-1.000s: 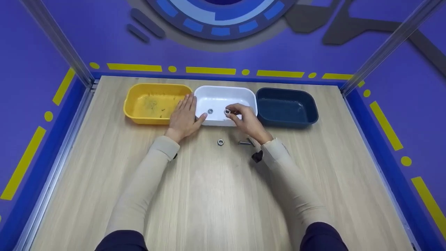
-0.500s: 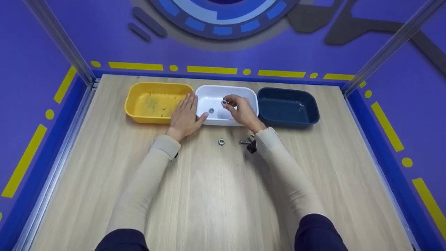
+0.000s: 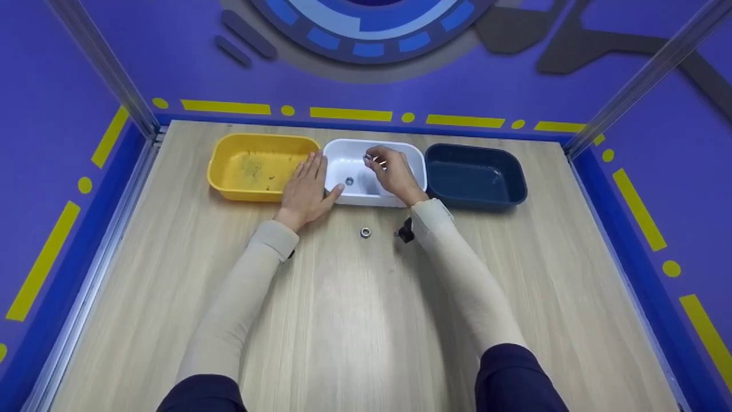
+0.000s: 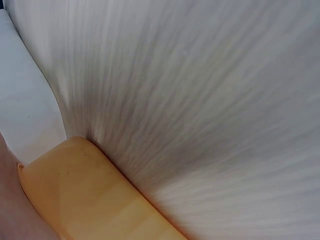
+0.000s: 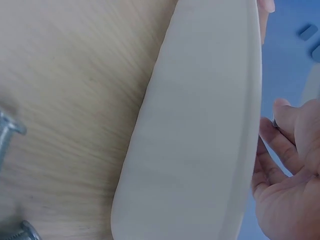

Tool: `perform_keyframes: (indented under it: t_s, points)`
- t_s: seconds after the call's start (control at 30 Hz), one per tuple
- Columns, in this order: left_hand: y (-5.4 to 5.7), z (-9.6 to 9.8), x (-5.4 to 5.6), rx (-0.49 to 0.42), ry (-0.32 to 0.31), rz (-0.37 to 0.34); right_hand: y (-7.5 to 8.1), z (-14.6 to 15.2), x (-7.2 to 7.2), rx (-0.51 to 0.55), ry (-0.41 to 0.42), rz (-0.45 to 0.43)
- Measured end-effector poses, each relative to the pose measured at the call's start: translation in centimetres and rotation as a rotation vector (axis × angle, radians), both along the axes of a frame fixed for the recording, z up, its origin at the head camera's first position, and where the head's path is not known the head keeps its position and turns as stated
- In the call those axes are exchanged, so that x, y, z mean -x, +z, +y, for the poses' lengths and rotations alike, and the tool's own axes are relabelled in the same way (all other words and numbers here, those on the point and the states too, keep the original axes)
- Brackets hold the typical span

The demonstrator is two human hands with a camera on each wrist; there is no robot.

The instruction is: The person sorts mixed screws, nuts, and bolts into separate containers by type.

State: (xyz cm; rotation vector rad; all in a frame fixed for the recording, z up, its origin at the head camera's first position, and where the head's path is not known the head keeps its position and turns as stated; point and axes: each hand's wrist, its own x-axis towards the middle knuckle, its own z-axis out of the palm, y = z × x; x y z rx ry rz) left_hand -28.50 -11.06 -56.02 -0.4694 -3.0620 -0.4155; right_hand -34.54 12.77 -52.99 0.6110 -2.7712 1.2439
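Note:
In the head view my right hand [image 3: 396,174] pinches a small metal nut [image 3: 368,157] between thumb and fingertips, over the white bin [image 3: 374,200]. Another nut [image 3: 349,181] lies on that bin's floor. My left hand [image 3: 306,189] rests with straight fingers across the neighbouring rims of the yellow bin [image 3: 246,196] and the white one, its thumb pointing toward the white bin's front wall. On the table in front sits a third nut [image 3: 365,233]. The right wrist view shows a bolt [image 5: 10,127] and part of a second threaded piece [image 5: 25,232] on the table.
A dark blue bin [image 3: 474,201] stands against the white bin's right side. Small dark specks mark the yellow bin's floor. The wooden table [image 3: 354,332] is walled by purple panels with metal posts at the back corners. My right wrist mostly hides the bolts in the head view.
My right hand has moved forward and slightly left with the nut, deeper over the white bin. Its sleeve now covers the bolts. My left hand stays on the bin rims.

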Motion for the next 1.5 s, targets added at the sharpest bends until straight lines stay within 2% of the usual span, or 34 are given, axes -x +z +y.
perform_keyframes:
  t_s: [0.47,0.77,1.33,1.5]
  points:
    - [-0.2,0.2,0.1,0.005,-0.003,0.003,-0.3,0.6,-0.1,-0.007,-0.035,-0.027]
    - [0.0,0.1,0.0,-0.011,0.016,-0.029,0.0,0.8,-0.6,0.001,-0.011,0.003]
    - [-0.1,0.0,-0.1,-0.009,0.012,-0.022,0.2,1.6,-2.4,0.021,0.021,0.027]
    - [-0.1,0.0,0.0,-0.005,0.008,-0.010,0.3,1.9,-3.3,0.041,0.040,0.066]
